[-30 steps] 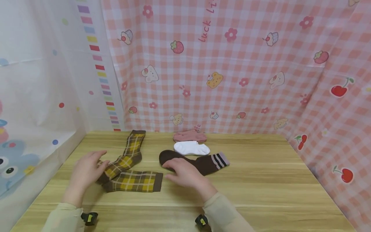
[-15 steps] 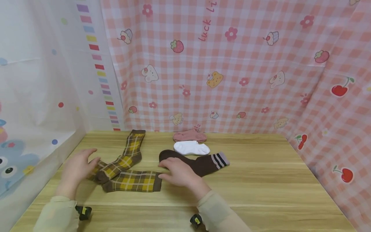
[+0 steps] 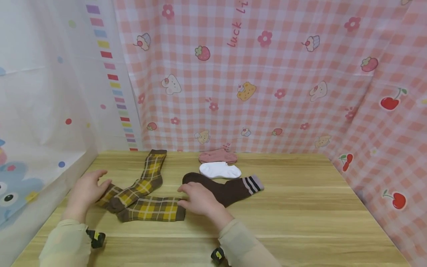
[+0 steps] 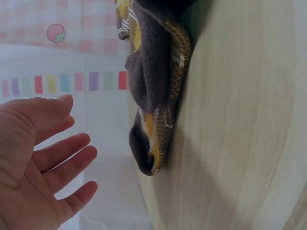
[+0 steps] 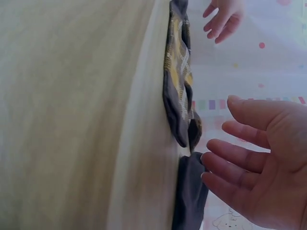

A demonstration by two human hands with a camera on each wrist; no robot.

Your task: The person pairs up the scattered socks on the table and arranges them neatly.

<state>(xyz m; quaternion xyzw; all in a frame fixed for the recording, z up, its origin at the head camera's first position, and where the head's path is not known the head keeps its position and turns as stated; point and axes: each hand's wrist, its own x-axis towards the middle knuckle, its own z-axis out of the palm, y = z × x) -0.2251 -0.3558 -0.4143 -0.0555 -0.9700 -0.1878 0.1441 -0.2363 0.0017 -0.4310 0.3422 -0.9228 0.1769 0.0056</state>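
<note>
Two brown-and-yellow plaid socks lie overlapping on the left of the table: one [image 3: 146, 184] is bent with its cuff toward the back, and the other [image 3: 155, 208] has its cuff to the right. My left hand [image 3: 84, 191] hovers beside their left end, fingers loosely bent and nothing in them; the left wrist view shows a gap to the plaid sock [image 4: 151, 67]. Between the lower plaid sock's cuff and a dark brown sock [image 3: 230, 189] with a striped cuff is my right hand [image 3: 200, 200]. Its relaxed fingers [image 5: 235, 172] hold nothing and partly cover the brown sock.
Behind the brown sock a white ankle sock [image 3: 218, 170] and a pink ankle sock [image 3: 218, 156] lie in a row. The wooden table [image 3: 300, 230] ends at a pink checked curtain [image 3: 283, 66] behind and a white printed sheet [image 3: 50, 92] on the left.
My left hand has moved left, away from the plaid socks, uncovering more of their left end. The right hand has shifted slightly left. The socks lie almost as before.
</note>
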